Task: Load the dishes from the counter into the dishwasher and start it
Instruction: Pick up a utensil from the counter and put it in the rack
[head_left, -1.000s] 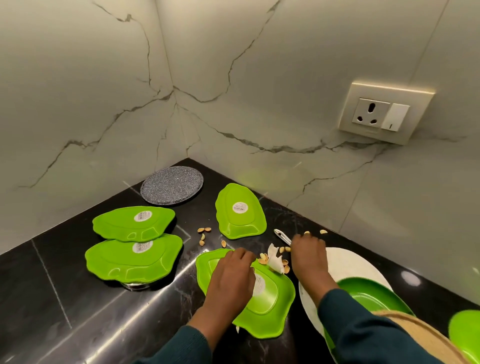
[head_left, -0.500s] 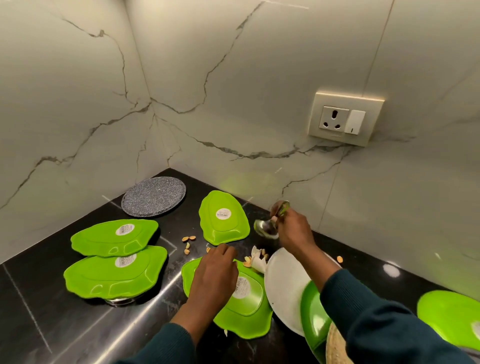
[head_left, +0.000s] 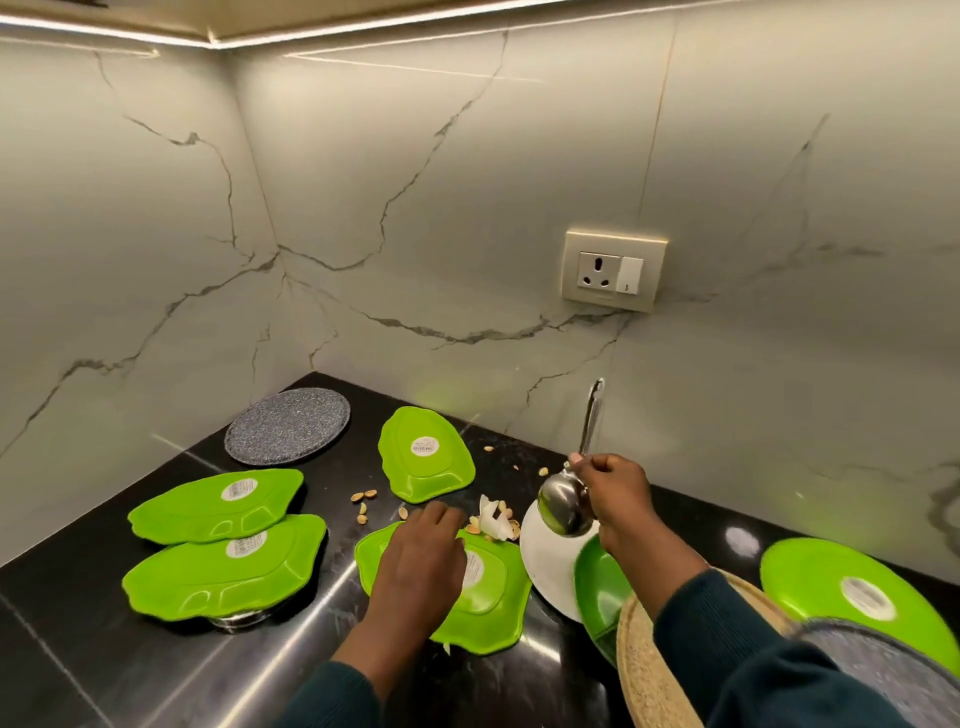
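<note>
My right hand (head_left: 615, 493) grips a steel spoon (head_left: 566, 506), bowl down and handle pointing up, above a white plate (head_left: 548, 564). My left hand (head_left: 421, 561) rests flat on an upturned green leaf-shaped plate (head_left: 488, 597) in front of me. Three more upturned green plates lie on the black counter (head_left: 104, 665): one behind (head_left: 423, 454) and two overlapping at the left (head_left: 213, 506) (head_left: 223, 569). A green bowl (head_left: 602, 587) leans on the white plate, and another green plate (head_left: 852, 587) lies at the right.
Nut shells and a white scrap (head_left: 493, 522) are scattered between the plates. A grey speckled round mat (head_left: 288, 425) lies in the counter's corner. A woven mat (head_left: 644, 670) and a grey mat (head_left: 898, 670) overlap at lower right. A wall socket (head_left: 613, 270) sits above.
My right hand picked the spoon up off the counter beside the white plate and lifted it, turning its handle upright. My left hand stayed on the green plate. The view tilted upward.
</note>
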